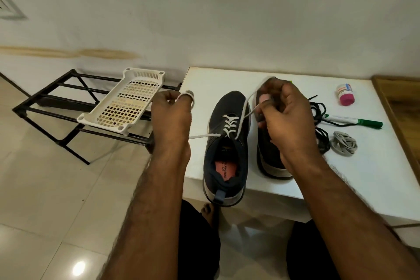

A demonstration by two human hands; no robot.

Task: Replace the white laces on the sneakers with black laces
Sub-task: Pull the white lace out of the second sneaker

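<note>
Head view, right sneaker (pixel 271 154) behind right hand (pixel 286 116)

A single head-worn wide-angle camera looks forward and steeply down from close above the low white rectangular table (pixel 375 188), both forearms reaching in from the bottom edge; pale glossy tiled floor (pixel 45 188) fills the left, a white wall (pixel 204 7) the top.
</note>
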